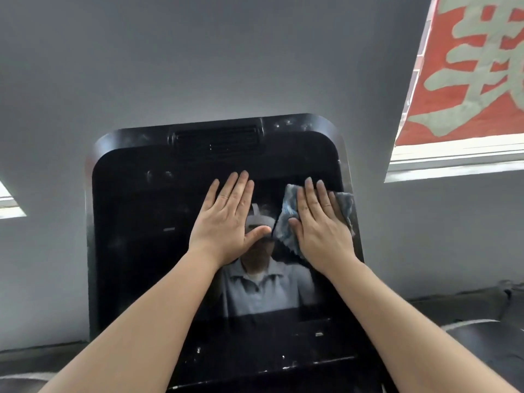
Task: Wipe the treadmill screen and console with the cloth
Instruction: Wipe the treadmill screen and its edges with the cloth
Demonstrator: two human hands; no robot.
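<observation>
While both arms reach forward, the left hand (226,219) is laid flat and open on the glossy black treadmill screen (147,236), fingers together and pointing up, thumb stretched toward the right, not gripping anything. That screen sits inside a black console (286,361) with rounded corners, and a slotted vent (216,140) runs along its far top edge. You can see dusty specks and smudges on the frame, mostly near the top and along the near bottom strip. Just to the right of the left thumb is the cloth (286,217), a blue-grey mottled rag pressed against the upper right part of the screen. On top of it is the right hand (320,225), palm down and fingers spread flat, pinning the cloth to the glass rather than bunching it up. Behind it all is a plain grey wall (198,58), and far right there's a red banner (465,66) with big pale characters hanging over a window sill (453,163).
</observation>
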